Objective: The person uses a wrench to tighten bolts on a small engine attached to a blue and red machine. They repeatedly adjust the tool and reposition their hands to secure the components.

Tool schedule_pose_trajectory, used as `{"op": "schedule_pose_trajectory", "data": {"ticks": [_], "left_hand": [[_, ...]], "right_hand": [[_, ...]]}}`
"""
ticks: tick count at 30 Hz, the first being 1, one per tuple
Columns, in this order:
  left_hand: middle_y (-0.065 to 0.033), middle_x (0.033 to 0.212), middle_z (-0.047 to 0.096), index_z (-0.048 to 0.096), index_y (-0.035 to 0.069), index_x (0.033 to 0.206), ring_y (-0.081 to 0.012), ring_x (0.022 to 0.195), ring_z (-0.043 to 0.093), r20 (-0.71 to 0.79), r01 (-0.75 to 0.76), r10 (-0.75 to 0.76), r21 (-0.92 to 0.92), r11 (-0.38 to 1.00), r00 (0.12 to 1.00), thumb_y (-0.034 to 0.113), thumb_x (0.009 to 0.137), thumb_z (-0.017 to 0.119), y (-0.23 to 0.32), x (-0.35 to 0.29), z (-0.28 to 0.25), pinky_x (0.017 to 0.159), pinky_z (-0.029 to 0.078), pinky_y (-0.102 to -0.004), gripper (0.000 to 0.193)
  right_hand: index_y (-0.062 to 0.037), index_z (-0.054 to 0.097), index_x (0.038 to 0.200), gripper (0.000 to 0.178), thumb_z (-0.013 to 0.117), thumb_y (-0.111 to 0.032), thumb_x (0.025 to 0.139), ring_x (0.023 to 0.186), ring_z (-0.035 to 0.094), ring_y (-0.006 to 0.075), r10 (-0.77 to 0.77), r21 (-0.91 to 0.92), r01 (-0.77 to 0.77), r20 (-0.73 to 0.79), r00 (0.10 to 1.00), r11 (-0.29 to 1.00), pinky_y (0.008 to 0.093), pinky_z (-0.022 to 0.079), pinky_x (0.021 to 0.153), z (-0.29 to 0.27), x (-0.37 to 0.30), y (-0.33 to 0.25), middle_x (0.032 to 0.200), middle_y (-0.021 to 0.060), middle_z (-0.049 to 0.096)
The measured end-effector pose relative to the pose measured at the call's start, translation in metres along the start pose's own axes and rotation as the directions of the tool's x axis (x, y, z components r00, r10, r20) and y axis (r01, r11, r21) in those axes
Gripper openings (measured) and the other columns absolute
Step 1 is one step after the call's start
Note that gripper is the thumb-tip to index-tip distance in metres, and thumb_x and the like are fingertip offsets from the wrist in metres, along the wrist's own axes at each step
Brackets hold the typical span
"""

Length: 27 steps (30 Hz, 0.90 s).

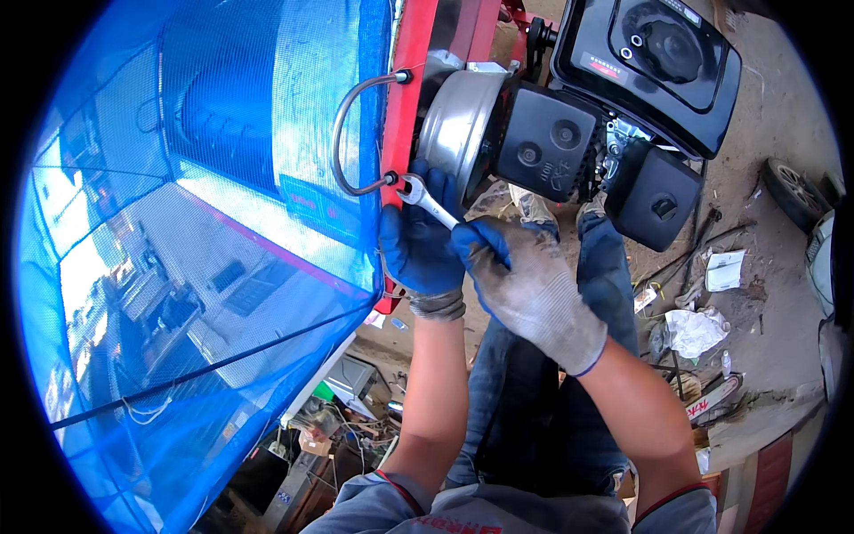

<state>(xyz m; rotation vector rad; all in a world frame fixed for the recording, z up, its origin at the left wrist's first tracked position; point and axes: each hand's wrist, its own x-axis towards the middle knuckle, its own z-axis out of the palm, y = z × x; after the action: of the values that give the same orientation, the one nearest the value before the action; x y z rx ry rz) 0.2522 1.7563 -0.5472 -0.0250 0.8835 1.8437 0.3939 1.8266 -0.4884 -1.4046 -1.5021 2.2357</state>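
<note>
My right hand (534, 283), in a grey glove with blue-coated fingers, is closed round the lower end of a silver wrench (434, 210). The wrench's open jaw sits at the lower nut (390, 179) of a curved metal handle (339, 133), which is bolted to a red frame bar (408, 98). In a matching glove, my left hand (425, 254) is behind the wrench, palm showing and fingers stretched up along the bar towards a silver metal drum (458, 125). I see nothing held in it, though the wrench covers part of the fingers.
Right of the drum is a black-covered engine (547, 142) with a black tank (658, 67). Blue mesh (294, 107) hangs to the left, crossed by a dark cord (222, 363). A wheel (794, 194), crumpled white plastic (696, 332) and scraps litter the ground on the right.
</note>
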Motion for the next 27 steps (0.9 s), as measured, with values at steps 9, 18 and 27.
{"op": "schedule_pose_trajectory", "data": {"ticks": [9,18,27], "left_hand": [[-0.0185,0.139,0.054,0.041,-0.003,0.144,-0.0313,0.126,0.053,0.036,0.094,-0.091,-0.1,0.991,0.995,0.039,0.096,0.046,0.001,-0.001,-0.001,0.115,0.031,-0.0471,0.063],[-0.0213,0.14,0.052,0.043,-0.003,0.142,-0.0333,0.129,0.051,0.079,-0.089,0.087,0.027,0.996,0.993,0.032,0.099,0.041,-0.008,-0.002,0.003,0.115,0.034,-0.0476,0.055],[-0.0172,0.142,0.051,0.039,-0.003,0.145,-0.0292,0.129,0.052,0.072,0.118,-0.113,-0.068,0.991,0.991,0.04,0.097,0.044,0.004,-0.001,-0.01,0.114,0.034,-0.0485,0.064]], "right_hand": [[0.0022,0.064,0.095,0.028,0.055,-0.024,0.091,0.086,0.068,0.0363,-0.309,-0.702,0.335,0.17,0.936,0.628,0.0478,0.054,0.08,-0.067,0.045,-0.057,0.084,0.0219,0.067],[-0.0062,0.058,0.108,0.026,0.052,-0.029,0.096,0.079,0.066,0.0422,0.075,0.136,-0.051,-0.174,0.982,0.989,0.0507,0.05,0.072,0.047,-0.001,-0.007,0.083,0.0253,0.065],[-0.003,0.067,0.099,0.032,0.053,-0.032,0.093,0.093,0.068,0.0353,-0.027,-0.476,0.075,0.107,0.994,0.876,0.0459,0.053,0.083,-0.041,0.023,-0.029,0.094,0.0219,0.069]]}}
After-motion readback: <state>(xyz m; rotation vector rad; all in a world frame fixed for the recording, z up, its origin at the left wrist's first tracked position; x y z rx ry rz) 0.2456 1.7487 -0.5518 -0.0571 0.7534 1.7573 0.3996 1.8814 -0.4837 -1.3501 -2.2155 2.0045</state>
